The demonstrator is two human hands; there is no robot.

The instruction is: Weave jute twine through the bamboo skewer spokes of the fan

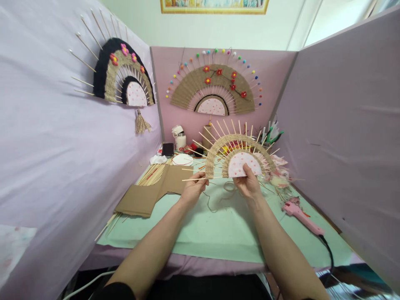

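Note:
Held up above the table is a half-round woven fan with thin wooden sticks fanning outward, two bands of tan twine and a white half-disc with pink spots at its centre. My left hand pinches the lower left end of the outer band, near the lowest sticks. My right hand grips the half-disc at its bottom edge, thumb on the front and fingers behind. A loose length of twine trails on the table beneath the fan.
Cut cardboard lies over a bundle of sticks at left. A pink glue gun with a black cord rests at right. Behind stand a white bottle and a dark phone. Finished fans hang on the partitions.

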